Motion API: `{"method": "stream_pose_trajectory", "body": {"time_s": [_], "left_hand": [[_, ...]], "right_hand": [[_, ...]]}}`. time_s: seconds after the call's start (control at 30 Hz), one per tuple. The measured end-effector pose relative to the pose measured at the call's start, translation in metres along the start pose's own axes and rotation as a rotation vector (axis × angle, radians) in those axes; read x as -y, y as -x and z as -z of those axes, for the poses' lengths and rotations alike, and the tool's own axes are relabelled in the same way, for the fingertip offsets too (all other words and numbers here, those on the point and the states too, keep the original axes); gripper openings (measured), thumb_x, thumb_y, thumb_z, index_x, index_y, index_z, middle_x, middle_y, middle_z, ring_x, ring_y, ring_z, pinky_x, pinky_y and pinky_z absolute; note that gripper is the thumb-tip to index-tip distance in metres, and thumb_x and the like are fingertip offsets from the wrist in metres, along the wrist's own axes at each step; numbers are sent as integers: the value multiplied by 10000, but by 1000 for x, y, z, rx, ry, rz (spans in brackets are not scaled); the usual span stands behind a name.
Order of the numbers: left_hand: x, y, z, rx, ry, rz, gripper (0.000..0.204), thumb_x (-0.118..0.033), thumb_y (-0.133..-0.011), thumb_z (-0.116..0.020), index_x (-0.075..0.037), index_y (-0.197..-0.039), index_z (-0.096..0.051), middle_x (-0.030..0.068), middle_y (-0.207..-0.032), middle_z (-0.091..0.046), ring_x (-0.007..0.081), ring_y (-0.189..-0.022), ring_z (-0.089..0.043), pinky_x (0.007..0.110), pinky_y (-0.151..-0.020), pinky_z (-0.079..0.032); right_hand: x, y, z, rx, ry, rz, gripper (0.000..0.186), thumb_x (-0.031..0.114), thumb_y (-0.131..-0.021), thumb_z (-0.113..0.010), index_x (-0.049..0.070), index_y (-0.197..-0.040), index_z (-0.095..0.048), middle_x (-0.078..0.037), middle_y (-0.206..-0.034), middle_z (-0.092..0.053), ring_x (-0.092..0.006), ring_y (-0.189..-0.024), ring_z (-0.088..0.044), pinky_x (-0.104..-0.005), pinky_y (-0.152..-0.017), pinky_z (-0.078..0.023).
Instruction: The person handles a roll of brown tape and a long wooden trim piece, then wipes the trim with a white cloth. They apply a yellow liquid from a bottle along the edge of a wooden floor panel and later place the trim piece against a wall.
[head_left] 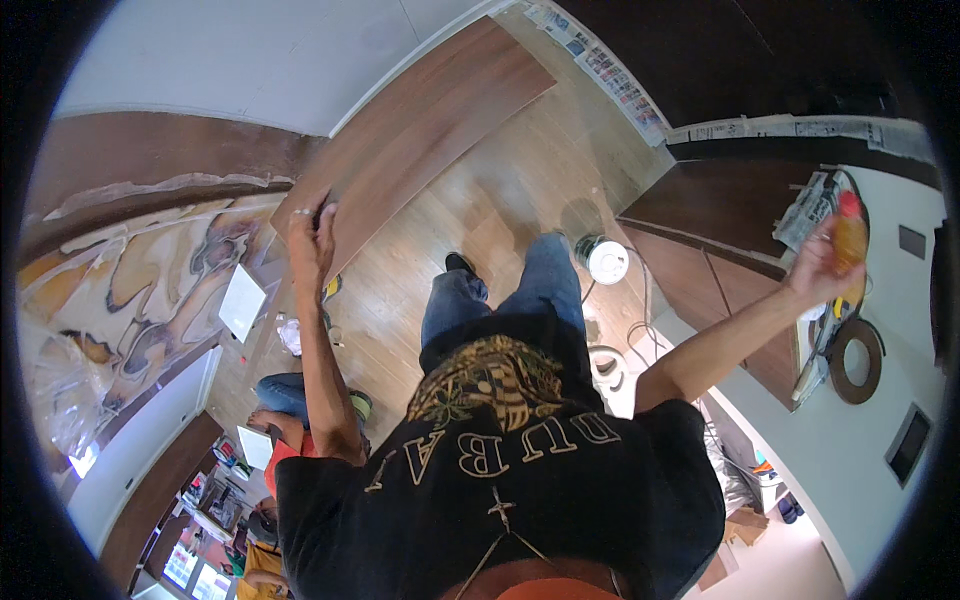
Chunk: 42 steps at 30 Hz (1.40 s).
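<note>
In the upper right, my right hand (822, 265) is closed around a small amber bottle (851, 240) with a red top, held above a white surface. My left hand (312, 240) is raised beside a long brown wood-grain board (430, 100). Its fingers point up and are partly bent, with a gap between them, and I see nothing held there. Whether the fingertips touch the board I cannot tell. Below my right hand lie a brown roll of edging strip (857, 362) and a yellow-handled tool (840, 306).
A white-lidded bucket (606, 262) stands on the wood floor (400, 290) by my legs, with a cable near it. Brown cabinet panels (690, 215) are at right. Folded newspaper (803, 212) lies by the white surface (880, 300). Another person (285, 400) sits low at left; others are farther back.
</note>
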<state>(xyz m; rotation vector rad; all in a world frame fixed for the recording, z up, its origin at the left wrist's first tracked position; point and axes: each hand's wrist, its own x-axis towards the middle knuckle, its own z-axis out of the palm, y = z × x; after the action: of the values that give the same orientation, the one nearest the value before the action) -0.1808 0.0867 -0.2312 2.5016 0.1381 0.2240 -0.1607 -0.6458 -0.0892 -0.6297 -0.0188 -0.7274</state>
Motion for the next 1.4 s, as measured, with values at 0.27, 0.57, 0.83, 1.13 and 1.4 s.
{"method": "stream_pose_trajectory", "body": {"time_s": [0.27,0.57,0.83,1.13,1.4], "left_hand": [[166,-59,-254,92,-64,-86,310,-216,-974,-658,-127,-1270,-678,190,-1038,-668,382,-915,-628,459,-802,-512],[267,-56,-457,295,-130,53,367,-293,-972,-647,-264,-1337,-656,199,-1099,-646,394,-962,-638,480,-818,-530],[259,-49,-515,144,-179,17,390,-271,-962,-664,-252,-1352,-661,169,-1108,-624,347,-998,-604,455,-883,-516],[249,-70,-520,85,-172,-207,410,-219,-950,-654,-200,-1359,-647,199,-1221,-610,381,-1139,-573,480,-984,-449],[232,-133,-571,245,-54,-783,496,-348,-951,-650,-169,-1408,-582,129,-1455,-524,347,-1397,-430,527,-1181,-287]], "right_hand": [[-323,99,70,-192,148,-580,456,236,-901,-762,74,-1286,-579,-129,-1355,-610,-309,-1290,-569,-548,-1127,-444],[-513,133,220,-240,191,-662,419,283,-925,-747,123,-1280,-592,-76,-1299,-641,-253,-1205,-619,-467,-1003,-551],[-563,107,298,-125,424,-482,419,292,-935,-739,114,-1279,-579,-73,-1260,-649,-243,-1171,-628,-451,-972,-572],[-596,65,329,196,890,-300,464,261,-902,-776,20,-1241,-571,-107,-1204,-631,-225,-1145,-622,-442,-945,-562],[-607,52,319,295,755,-382,529,306,-912,-760,-8,-1269,-528,-160,-1235,-625,-255,-1152,-638,-463,-994,-580]]}}
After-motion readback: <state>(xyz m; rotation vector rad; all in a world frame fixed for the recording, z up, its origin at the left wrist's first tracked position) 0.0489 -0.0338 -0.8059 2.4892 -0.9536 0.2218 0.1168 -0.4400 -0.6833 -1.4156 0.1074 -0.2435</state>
